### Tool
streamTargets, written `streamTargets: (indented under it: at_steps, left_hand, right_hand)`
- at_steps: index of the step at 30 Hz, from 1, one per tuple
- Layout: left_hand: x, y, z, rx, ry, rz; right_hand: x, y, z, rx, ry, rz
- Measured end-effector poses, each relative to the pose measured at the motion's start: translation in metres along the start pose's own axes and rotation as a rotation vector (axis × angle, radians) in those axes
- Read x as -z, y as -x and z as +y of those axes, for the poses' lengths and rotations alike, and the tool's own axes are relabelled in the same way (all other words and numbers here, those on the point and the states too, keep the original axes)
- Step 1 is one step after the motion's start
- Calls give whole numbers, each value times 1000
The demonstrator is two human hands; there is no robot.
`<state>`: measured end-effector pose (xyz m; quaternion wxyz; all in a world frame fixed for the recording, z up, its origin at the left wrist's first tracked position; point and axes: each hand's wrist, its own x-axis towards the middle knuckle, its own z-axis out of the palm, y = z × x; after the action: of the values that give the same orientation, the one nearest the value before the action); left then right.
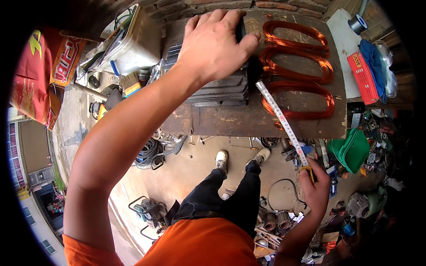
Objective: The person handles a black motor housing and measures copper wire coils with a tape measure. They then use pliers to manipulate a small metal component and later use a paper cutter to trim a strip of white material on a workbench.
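My left hand [218,44] lies over the far part of a stack of thin dark grey sheets [219,94], fingers over its far side and thumb stretched to the right. What lies under the palm is hidden. My right hand [316,184], lower right, is closed round a tape measure [306,173] with a yellow case. Its white blade [284,123] runs out up and left, across the table's near edge, its tip just right of the stack. Three oval coils of copper wire lie in a column: the far coil [326,42], the middle coil [327,71] and the near coil [329,104].
The worn wooden table [177,124] stands before a brick wall. At left is a white bin [146,48] of tools; at right, a red box [361,77] and a wire spool [357,23]. A green basket [353,150], a motor [366,204] and cables [151,153] crowd the floor.
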<state>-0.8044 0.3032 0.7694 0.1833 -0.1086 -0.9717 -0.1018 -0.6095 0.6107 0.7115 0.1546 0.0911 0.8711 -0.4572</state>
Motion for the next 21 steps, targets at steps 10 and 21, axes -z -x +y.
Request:
streamTargets:
  at_steps: [10,21]
  left_hand:
    - [12,-6,12,96,222,-173]
    - [17,-18,27,224,172,-339]
  right_hand:
    - [49,-141,-58,361,285,-100]
    - [-30,-245,-108,725,215,-377]
